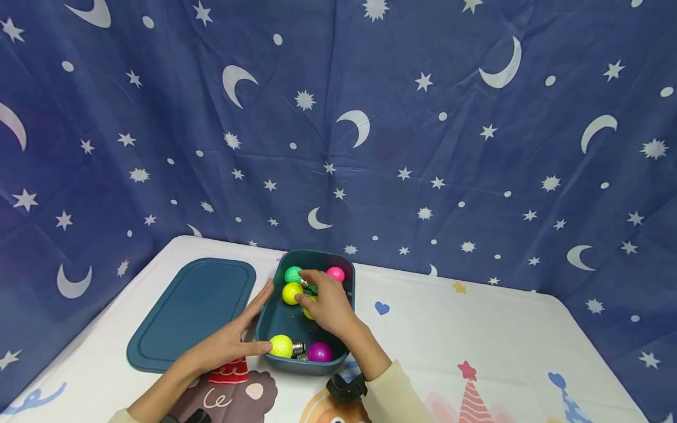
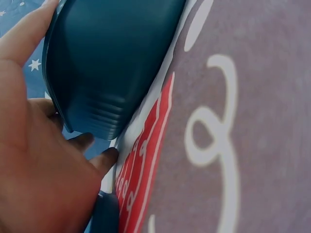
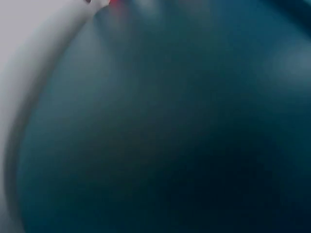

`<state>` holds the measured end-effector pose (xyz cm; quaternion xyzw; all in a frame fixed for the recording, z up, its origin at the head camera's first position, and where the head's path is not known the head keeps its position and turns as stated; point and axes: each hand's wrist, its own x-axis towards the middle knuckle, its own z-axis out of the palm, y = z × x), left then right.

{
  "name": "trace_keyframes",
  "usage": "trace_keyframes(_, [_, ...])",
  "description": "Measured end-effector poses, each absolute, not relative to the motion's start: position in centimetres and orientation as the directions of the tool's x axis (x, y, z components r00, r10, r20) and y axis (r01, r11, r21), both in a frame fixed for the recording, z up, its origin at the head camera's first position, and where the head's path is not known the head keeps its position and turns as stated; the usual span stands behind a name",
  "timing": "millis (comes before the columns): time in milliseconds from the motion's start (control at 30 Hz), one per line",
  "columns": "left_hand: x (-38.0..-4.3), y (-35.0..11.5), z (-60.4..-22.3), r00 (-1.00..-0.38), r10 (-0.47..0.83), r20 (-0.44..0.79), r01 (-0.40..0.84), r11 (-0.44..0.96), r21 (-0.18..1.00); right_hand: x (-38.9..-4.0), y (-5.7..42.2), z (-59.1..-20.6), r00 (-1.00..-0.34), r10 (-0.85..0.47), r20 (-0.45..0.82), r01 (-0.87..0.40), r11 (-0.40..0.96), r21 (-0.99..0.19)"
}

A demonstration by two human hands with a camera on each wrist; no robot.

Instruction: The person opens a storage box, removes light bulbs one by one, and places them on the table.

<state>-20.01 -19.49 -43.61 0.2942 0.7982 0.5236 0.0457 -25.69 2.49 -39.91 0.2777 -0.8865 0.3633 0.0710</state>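
A dark teal plastic box (image 1: 287, 324) holds several coloured light bulbs. My left hand (image 1: 233, 339) steadies its left side, fingers stretched along the wall and thumb at the near corner beside a yellow bulb (image 1: 281, 346). In the left wrist view the box's outer wall (image 2: 112, 53) rises beside that hand. Inside the box, my right hand (image 1: 330, 302) reaches down over the bulbs, thumb and fingers apart. Nearest its fingertips are a green bulb (image 1: 292, 275) and another yellow bulb (image 1: 292, 293); a further yellow bulb (image 1: 309, 308) is partly hidden beneath it.
A pink bulb (image 1: 335, 274) lies at the box's far right, a purple bulb (image 1: 319, 352) at its near end. The matching teal lid (image 1: 193, 311) lies flat to the left on the patterned white tablecloth (image 1: 423, 329). A blue star-printed curtain (image 1: 391, 194) hangs behind.
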Motion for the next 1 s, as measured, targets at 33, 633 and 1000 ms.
trace_keyframes(33, [-20.0,-19.5,-43.8,-0.824,0.517,0.231,0.41,0.264,0.873,-25.8,2.5,-39.9,-0.837,-0.444,0.32,-0.542,0.598,-0.59])
trace_keyframes(633, [-19.9,-19.8,-43.4,-0.826,0.515,0.228,0.404,0.261,0.877,-27.1,1.1,-40.6,-0.775,-0.569,0.276,-0.628,0.641,-0.442])
trace_keyframes(1000, [-20.0,-19.8,-43.4,-0.82,0.524,0.23,0.419,0.276,0.865,-26.8,0.8,-41.2,-0.772,-0.585,0.249,-0.635,0.691,-0.345])
